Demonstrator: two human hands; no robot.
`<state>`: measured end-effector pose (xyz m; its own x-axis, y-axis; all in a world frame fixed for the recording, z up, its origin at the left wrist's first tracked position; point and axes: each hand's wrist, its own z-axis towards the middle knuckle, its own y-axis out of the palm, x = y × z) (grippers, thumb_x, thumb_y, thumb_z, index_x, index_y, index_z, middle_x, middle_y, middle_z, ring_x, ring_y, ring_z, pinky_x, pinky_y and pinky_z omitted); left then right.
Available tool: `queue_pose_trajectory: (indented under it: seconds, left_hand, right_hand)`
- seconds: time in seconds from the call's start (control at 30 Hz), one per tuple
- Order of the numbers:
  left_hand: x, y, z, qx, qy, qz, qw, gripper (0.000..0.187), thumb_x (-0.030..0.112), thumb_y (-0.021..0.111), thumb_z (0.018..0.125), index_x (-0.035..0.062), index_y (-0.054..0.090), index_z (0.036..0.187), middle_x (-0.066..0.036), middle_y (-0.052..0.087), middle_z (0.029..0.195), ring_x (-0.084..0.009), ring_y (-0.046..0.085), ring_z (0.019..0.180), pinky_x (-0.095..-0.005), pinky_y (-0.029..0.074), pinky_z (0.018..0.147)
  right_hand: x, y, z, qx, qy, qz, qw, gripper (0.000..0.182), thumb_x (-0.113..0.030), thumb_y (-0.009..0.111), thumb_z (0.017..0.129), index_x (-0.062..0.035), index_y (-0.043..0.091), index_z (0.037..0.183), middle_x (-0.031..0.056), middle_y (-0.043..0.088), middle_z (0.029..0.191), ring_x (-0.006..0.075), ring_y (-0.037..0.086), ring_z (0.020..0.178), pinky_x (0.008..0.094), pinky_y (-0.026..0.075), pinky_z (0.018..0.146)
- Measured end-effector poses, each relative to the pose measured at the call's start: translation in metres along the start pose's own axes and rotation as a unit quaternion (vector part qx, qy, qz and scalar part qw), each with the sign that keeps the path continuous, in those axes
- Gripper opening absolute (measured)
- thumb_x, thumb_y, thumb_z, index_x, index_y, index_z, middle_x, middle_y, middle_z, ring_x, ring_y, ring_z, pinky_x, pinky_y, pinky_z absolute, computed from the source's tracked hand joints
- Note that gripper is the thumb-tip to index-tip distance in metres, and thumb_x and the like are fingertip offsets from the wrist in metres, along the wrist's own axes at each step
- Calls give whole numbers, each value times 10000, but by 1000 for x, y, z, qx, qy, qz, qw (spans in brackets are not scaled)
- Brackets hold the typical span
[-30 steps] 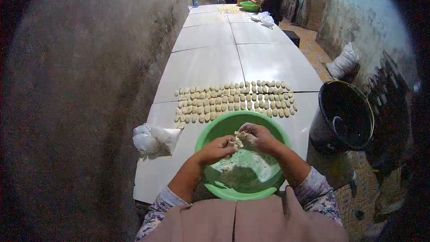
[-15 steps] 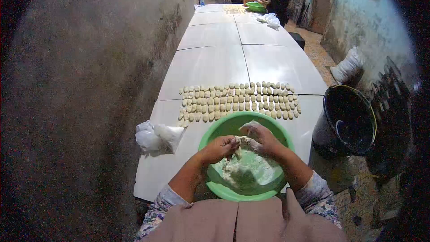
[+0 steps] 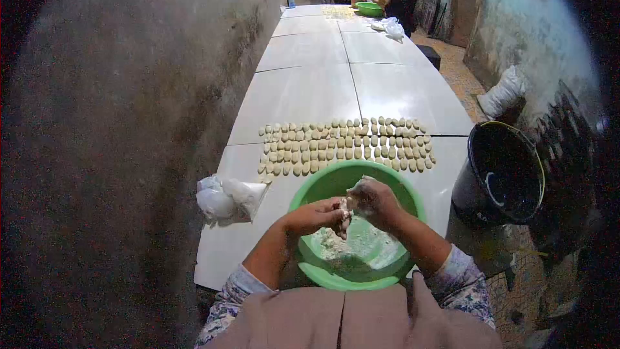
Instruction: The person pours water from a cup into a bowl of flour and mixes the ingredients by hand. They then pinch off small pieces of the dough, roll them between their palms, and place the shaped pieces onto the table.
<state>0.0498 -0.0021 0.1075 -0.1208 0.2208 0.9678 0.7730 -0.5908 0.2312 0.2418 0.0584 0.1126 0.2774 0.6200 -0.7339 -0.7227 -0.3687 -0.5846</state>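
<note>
My left hand [image 3: 315, 216] is closed on a soft, pale piece of dough [image 3: 344, 220], fingers pinched round it. My right hand [image 3: 376, 203], dusted white, curls in against the top of the same dough from the other side; its fingertips are partly hidden. Both hands are over a wide green basin [image 3: 413, 195], which sits at the near end of the table. White flour and crumbly bits [image 3: 361, 249] cover the basin's bottom. Just beyond its rim, several rows of small oval dough pieces [image 3: 349, 142] lie on the white table.
Plastic bags with white contents [image 3: 223, 199] rest at the table's left edge by the wall. A black bucket [image 3: 504, 174] stands to the right, a white sack [image 3: 502, 94] behind it. At the far end are another person [image 3: 402, 8], a green bowl [image 3: 369, 9] and more small pieces.
My right hand has turned and closed in toward the left one. The dough, stretched between the hands before, now hangs mostly from my left fingers.
</note>
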Motion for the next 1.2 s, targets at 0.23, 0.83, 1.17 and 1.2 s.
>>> queue_pose_trajectory:
  seconds: [0.23, 0.83, 1.17, 1.2]
  left_hand:
    - [-1, 2, 2, 124, -29, 187, 974, 291, 309, 415, 945, 41, 526, 915, -5, 500, 701, -105, 508, 599, -283, 467, 560]
    - [-22, -18, 7, 41, -11, 76, 996, 358, 387, 393, 940, 75, 565, 979, -12, 585, 854, -96, 465, 684, -245, 394, 627]
    - [-23, -14, 9, 97, -3, 63, 993, 236, 333, 425, 940, 102, 461, 905, 52, 417, 728, -53, 366, 636, -207, 330, 548]
    - [-19, -13, 5, 79, -20, 53, 995, 228, 335, 442, 929, 110, 471, 908, 59, 413, 731, -48, 358, 639, -204, 324, 554]
  right_hand:
    - [24, 14, -2, -114, -113, -64, 985, 358, 7, 621, 592, -47, 582, 944, 148, 558, 962, 345, 544, 925, 411, 467, 792]
    - [-13, 2, -2, -55, -16, -122, 991, 96, -60, 555, 775, -52, 603, 857, 129, 578, 768, 324, 589, 768, 394, 488, 681]
    - [-14, -1, -1, 49, -22, -179, 982, 129, -87, 571, 763, -62, 568, 889, 163, 559, 834, 371, 565, 770, 436, 460, 653]
    - [-13, -4, 1, -1, -22, -194, 981, 165, -112, 586, 754, -72, 566, 913, 150, 561, 843, 368, 560, 814, 447, 451, 701]
